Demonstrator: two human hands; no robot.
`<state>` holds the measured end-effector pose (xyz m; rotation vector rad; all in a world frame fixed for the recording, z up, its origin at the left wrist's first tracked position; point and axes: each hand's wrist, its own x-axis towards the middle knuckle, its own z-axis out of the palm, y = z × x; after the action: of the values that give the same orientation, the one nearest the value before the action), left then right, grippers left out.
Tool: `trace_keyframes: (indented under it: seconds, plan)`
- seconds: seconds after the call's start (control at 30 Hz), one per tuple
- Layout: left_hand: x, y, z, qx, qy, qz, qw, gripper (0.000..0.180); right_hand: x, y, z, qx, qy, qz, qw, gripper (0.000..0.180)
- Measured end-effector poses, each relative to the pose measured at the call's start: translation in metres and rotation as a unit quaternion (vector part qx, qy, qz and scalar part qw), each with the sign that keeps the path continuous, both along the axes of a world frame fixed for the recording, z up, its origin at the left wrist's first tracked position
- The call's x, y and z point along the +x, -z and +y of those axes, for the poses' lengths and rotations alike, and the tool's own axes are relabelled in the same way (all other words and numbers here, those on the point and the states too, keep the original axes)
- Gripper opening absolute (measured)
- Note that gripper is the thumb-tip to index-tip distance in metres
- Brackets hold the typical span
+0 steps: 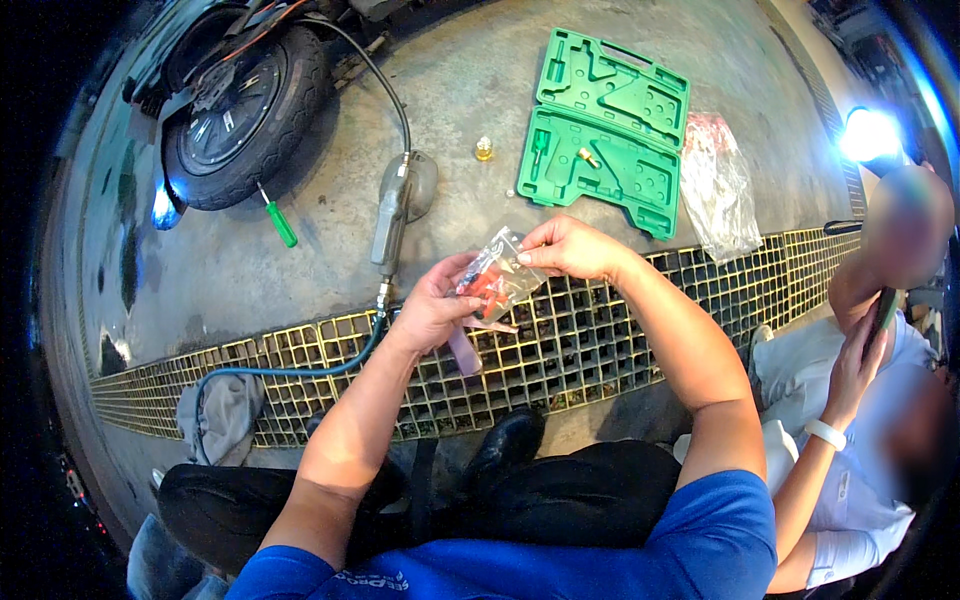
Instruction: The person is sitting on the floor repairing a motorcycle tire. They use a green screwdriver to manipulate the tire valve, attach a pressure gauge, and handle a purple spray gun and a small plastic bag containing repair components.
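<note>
A small clear zip bag (pixel 517 281) with red and dark pieces (pixel 488 288) inside is between my two hands, over the floor grating. My left hand (pixel 432 308) is closed around its lower left side. My right hand (pixel 570 248) pinches the bag's upper right edge between thumb and fingers. A light purple strip (pixel 464 352) hangs below my left hand; where it is held is hidden. Just beyond my left hand, a grey tire inflator gun (pixel 390 222) lies on the concrete, its black hose running toward the wheel (pixel 240 115).
An open green tool case (pixel 610 135) lies ahead with a brass fitting (pixel 588 157) in it. Nearby are a small yellow bottle (pixel 484 149), a plastic bag (pixel 722 195) and a green-handled screwdriver (pixel 280 224). A blue hose (pixel 300 373) crosses the yellow grating (pixel 600 345). People crouch at right.
</note>
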<state>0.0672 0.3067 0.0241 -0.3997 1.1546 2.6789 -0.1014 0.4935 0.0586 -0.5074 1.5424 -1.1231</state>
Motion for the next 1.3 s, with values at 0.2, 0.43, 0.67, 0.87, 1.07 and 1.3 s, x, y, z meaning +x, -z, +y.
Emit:
trace_keyframes:
  seconds: [0.2,0.43,0.67,0.87,1.07,1.3]
  plan:
    - [-0.002,-0.016,-0.003,0.094,-0.011,-0.002,0.995,0.059,0.007,0.009,0.001,0.008,0.064,0.016,0.998,0.017]
    - [0.001,-0.01,-0.004,0.077,-0.034,0.004,0.996,0.055,0.007,0.017,0.004,0.026,0.092,-0.082,0.992,0.016]
    - [0.003,-0.003,-0.01,0.035,-0.031,-0.003,0.999,0.052,0.012,0.005,0.007,0.03,0.082,-0.102,0.991,0.014]
    - [0.003,0.04,-0.006,-0.291,-0.211,-0.193,0.913,0.038,0.028,0.03,-0.016,0.032,0.148,-0.006,0.989,0.012]
    - [-0.006,0.019,0.039,-0.174,-0.054,-0.192,0.964,0.039,0.047,0.072,-0.026,0.049,0.122,0.171,0.977,0.013]
    - [-0.016,0.024,0.039,-0.071,-0.049,-0.265,0.96,0.029,0.054,0.094,-0.02,0.01,0.078,0.203,0.976,0.011]
